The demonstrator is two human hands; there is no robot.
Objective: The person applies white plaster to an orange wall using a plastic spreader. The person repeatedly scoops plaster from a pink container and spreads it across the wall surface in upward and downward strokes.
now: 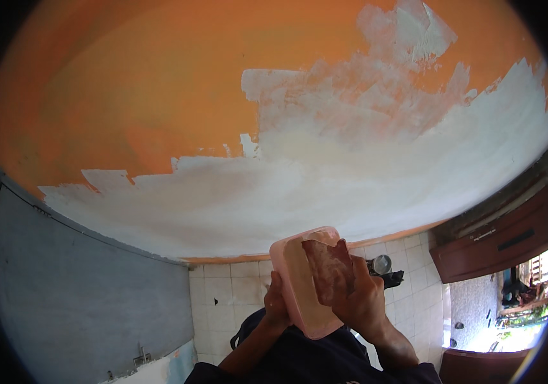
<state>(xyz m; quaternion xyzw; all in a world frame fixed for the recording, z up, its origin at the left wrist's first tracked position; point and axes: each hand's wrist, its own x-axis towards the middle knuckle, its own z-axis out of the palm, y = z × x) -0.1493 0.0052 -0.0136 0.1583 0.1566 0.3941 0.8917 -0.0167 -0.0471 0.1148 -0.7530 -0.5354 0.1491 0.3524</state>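
Observation:
My left hand [277, 303] grips the left side of a pink, rounded rectangular block [285, 259] with a tan face, held up in front of my body. My right hand [363, 297] is closed on the right side of a piece of sandpaper [329, 269]. The sandpaper is reddish brown, smeared with white dust, and has ragged edges. It lies over the block's tan face. Ahead stands an orange wall [152, 89], its lower part and right side coated in uneven white filler [351, 166]. Both hands are apart from the wall.
A grey door [88, 281] with a bolt is on the left. White floor tiles [222, 288] run along the wall's foot. A round container [381, 264] sits beside a dark bag [393, 279] on the floor. Brown doors [498, 237] frame a bright opening at right.

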